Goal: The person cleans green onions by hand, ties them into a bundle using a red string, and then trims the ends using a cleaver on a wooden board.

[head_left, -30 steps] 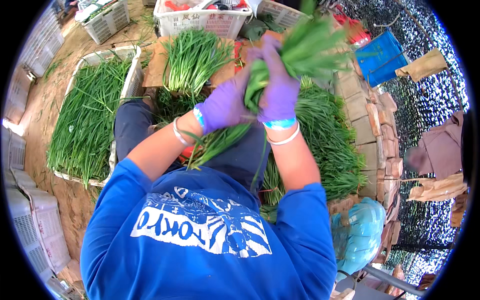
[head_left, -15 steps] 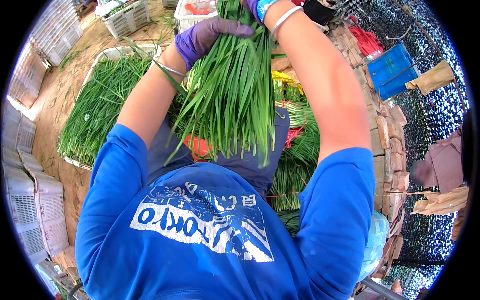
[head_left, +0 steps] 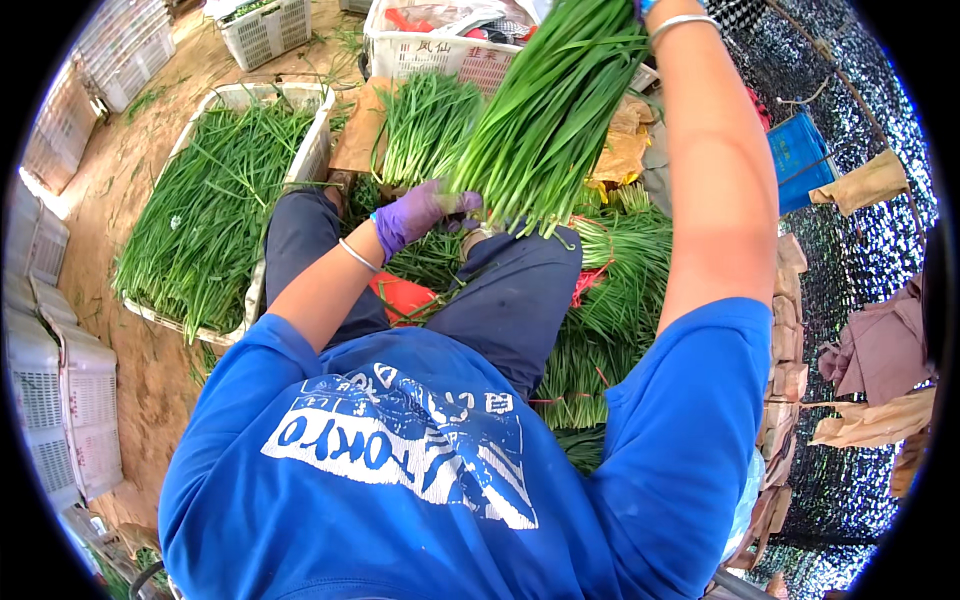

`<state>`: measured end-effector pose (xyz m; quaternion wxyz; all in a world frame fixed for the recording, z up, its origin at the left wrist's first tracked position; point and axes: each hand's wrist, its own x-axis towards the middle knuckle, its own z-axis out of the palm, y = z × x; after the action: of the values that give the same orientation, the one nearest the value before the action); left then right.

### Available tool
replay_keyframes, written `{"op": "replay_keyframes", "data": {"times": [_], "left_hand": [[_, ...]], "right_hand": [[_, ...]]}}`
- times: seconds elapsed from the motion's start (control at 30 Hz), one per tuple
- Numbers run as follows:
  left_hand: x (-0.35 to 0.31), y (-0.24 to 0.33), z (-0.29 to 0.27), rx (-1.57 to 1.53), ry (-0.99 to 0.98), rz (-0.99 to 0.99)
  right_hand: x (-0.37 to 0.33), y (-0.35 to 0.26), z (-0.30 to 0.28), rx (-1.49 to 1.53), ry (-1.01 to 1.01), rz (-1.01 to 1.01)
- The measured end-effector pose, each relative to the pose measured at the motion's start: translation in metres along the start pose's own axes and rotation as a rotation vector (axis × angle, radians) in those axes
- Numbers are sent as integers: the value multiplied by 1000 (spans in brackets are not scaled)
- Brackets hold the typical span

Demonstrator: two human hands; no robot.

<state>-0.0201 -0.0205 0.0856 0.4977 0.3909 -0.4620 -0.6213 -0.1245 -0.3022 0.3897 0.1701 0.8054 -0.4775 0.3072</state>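
Observation:
A large bunch of green garlic chives (head_left: 550,115) hangs over my knees, tilted, its pale cut ends low. My right hand (head_left: 650,8), gloved and mostly cut off by the upper edge, grips it near the top. Beside the lower ends is my left hand (head_left: 415,215) in a purple glove, fingers stretched toward the stems and slightly apart. Whether the fingertips touch them I cannot tell. Beyond the left hand lies a smaller heap of chives (head_left: 430,125). Loose chives and a red piece (head_left: 402,297) show between my legs.
At left stands a white crate (head_left: 322,140) heaped with chives. Tied chive bundles (head_left: 620,260) are stacked by my right leg. Another white crate (head_left: 400,55) with bags stands ahead. Bricks (head_left: 785,345) and a blue container (head_left: 800,160) lie along the right, before dark netting.
The chive bunch has moved up and to the right with my right hand. My left hand has let go of its upper part and come down beside the lower ends.

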Motion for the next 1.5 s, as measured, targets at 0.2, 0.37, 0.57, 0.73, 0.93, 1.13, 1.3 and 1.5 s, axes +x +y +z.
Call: {"op": "replay_keyframes", "data": {"times": [0.2, 0.37, 0.57, 0.73, 0.93, 1.13, 1.3, 1.5], "left_hand": [[-50, -29, -16, -71, 40, 22], [-58, -59, -27, 150, -1, -221], [-58, -46, -19, 1551, 70, -16], [-37, 32, 58, 1424, 541, 710], [9, 59, 43, 1285, 862, 621], [-7, 2, 18, 1233, 612, 430], [-58, -63, -17, 1448, 301, 126], [-43, 45, 53, 1344, 628, 693]], "right_hand": [[-24, 19, -37, 784, 154, 486], [-6, 81, -39, 1160, 12, 475], [-21, 47, -60, 687, 198, 575], [-32, 19, -49, 1221, 57, 592], [-39, -41, -69, 1313, -91, 434], [-39, -32, -73, 1448, 11, 508], [-46, -24, -85, 1447, 127, 407], [-51, -39, -70, 1516, -56, 476]]}}
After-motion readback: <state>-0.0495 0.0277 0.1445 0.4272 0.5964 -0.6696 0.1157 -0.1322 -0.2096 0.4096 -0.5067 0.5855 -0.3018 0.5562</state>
